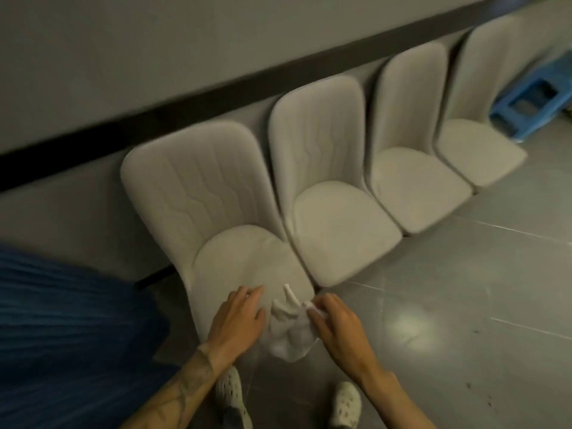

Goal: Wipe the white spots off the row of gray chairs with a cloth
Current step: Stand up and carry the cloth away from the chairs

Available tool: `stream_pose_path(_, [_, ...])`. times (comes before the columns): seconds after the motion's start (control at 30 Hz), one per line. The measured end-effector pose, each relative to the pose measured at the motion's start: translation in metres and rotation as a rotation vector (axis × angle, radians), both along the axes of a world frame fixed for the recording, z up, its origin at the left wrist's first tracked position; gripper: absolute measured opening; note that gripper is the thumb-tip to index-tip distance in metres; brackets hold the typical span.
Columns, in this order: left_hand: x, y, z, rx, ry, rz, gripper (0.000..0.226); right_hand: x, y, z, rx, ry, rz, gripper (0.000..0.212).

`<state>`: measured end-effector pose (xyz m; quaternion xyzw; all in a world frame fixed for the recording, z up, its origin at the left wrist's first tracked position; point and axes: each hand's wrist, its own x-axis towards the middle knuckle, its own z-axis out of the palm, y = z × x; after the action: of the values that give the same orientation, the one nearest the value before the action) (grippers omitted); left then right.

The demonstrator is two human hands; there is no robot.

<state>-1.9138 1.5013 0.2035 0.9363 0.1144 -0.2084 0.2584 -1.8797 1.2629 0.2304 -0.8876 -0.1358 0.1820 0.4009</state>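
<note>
Four gray chairs stand side by side along the wall, and the row runs from the near left to the far right. The person stands at the nearest chair (216,212). A white cloth (289,331) is bunched up at the front edge of that seat and hangs partly past it, over the floor (464,289). The cloth is longer than it is wide. Its long way runs from the person toward the chair back, and one thin twisted end points up and away onto the seat. The right hand (339,328) has its fingers curled around the right side of the cloth near the top, pinching a fold. The left hand (236,318) lies flat with its fingers spread, just beside the left side of the cloth, resting on the seat. I cannot tell if it touches the cloth. So the cloth sits between both hands. The picture is blurry, so I cannot make out any spots on the seat. Two pale shoes (345,404) show below. A blue stool (526,106) sits past the last chair.
</note>
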Motion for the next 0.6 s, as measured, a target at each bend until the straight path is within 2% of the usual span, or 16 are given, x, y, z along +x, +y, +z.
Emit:
stream_pose_path(0.2, [0.08, -0.138, 0.09, 0.113, -0.115, -0.198, 0.055, 0.057, -0.143, 0.074, 0.086, -0.082, -0.14, 0.028])
stream_pose_path(0.4, [0.154, -0.289, 0.146, 0.165, -0.182, -0.294, 0.054, 0.116, -0.306, 0.13, 0.121, -0.202, -0.204, 0.018])
stream_pose_path(0.6, [0.244, -0.433, 0.187, 0.159, -0.228, -0.392, 0.052, 0.176, -0.457, 0.182, 0.094, -0.264, -0.304, 0.016])
